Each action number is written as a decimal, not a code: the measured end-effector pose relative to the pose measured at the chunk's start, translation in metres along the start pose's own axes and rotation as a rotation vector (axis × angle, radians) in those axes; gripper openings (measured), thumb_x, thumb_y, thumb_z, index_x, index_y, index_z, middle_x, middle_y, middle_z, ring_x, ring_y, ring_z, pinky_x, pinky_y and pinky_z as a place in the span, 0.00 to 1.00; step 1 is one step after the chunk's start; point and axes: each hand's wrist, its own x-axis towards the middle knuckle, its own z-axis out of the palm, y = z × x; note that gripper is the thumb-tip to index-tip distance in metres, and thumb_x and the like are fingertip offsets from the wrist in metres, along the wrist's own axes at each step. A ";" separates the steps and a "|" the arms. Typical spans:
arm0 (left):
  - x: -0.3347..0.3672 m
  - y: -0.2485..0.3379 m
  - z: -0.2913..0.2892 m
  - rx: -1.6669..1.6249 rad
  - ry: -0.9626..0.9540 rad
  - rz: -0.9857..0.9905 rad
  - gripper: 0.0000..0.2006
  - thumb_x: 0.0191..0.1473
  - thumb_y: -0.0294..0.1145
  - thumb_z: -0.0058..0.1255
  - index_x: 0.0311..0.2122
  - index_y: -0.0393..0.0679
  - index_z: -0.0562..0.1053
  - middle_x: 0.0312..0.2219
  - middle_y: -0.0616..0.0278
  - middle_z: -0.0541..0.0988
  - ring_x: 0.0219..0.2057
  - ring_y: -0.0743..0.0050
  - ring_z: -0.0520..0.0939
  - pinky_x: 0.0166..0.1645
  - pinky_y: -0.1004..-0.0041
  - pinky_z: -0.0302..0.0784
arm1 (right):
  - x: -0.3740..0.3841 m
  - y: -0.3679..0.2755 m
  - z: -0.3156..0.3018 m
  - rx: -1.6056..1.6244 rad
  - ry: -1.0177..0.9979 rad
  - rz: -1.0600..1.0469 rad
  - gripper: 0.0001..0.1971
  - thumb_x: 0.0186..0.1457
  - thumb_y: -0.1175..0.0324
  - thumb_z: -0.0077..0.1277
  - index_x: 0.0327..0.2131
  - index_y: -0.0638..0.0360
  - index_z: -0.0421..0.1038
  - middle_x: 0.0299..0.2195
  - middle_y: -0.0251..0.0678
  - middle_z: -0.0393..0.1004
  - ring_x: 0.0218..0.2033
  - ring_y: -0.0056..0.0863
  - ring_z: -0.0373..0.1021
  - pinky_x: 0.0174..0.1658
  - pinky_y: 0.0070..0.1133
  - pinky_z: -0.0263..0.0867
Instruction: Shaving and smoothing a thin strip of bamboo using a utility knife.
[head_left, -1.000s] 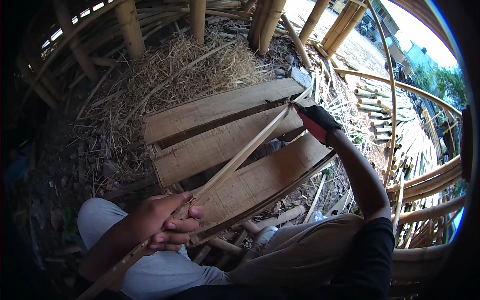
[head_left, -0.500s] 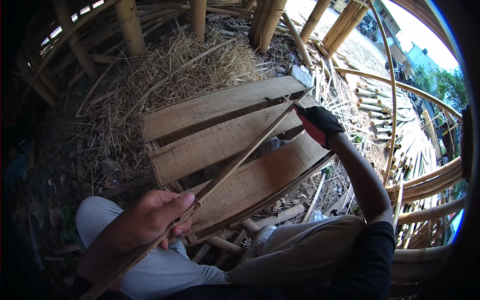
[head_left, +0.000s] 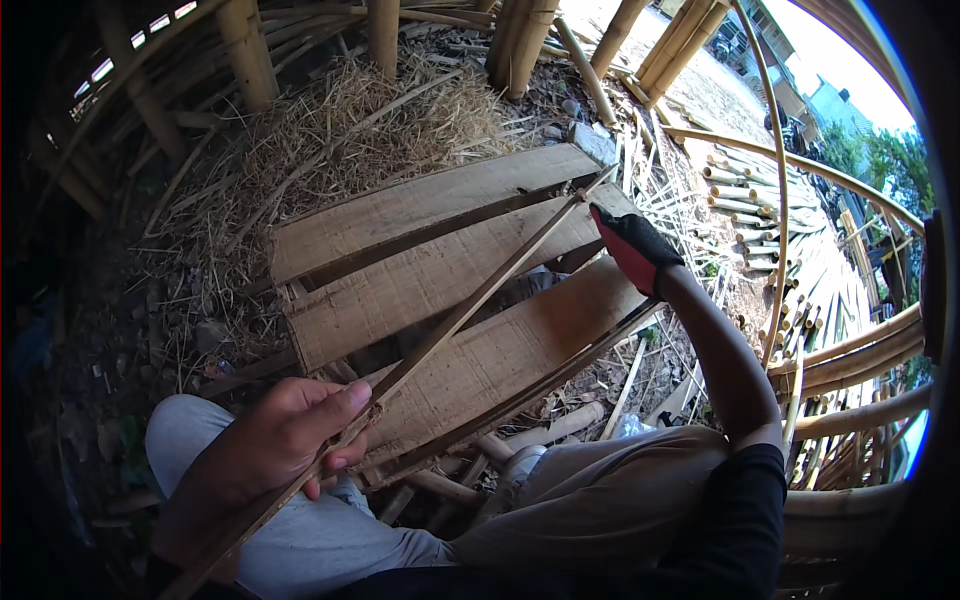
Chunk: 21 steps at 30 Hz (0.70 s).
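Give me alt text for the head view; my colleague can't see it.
The bare left hand grips a bamboo strip slanting over three wooden planks; the gloved right hand is near its far end. Dry shavings lie beyond, cut bamboo to the right.

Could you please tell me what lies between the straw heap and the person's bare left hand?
In the head view, two wooden planks, with a dark gap between them, lie between the straw heap and the left hand.
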 end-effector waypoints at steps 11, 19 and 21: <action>0.002 -0.006 -0.001 -0.057 -0.004 -0.015 0.20 0.65 0.49 0.36 0.33 0.40 0.67 0.13 0.73 0.64 0.09 0.90 0.60 0.14 0.87 0.59 | -0.020 -0.041 0.001 -0.025 -0.025 -0.251 0.30 0.62 0.42 0.34 0.31 0.59 0.77 0.25 0.51 0.75 0.30 0.45 0.74 0.39 0.33 0.65; 0.001 -0.011 -0.008 0.015 -0.051 -0.002 0.23 0.64 0.53 0.35 0.34 0.41 0.70 0.15 0.74 0.66 0.15 0.90 0.66 0.18 0.86 0.67 | 0.006 -0.018 -0.025 0.003 0.304 0.085 0.37 0.58 0.33 0.30 0.34 0.58 0.77 0.33 0.49 0.77 0.39 0.48 0.73 0.44 0.35 0.65; 0.003 -0.013 -0.012 0.006 -0.060 -0.018 0.23 0.64 0.53 0.35 0.34 0.41 0.70 0.15 0.74 0.66 0.15 0.90 0.66 0.18 0.86 0.67 | 0.003 -0.035 -0.024 -0.030 0.242 0.029 0.36 0.57 0.32 0.32 0.35 0.56 0.76 0.34 0.48 0.77 0.39 0.47 0.72 0.44 0.34 0.65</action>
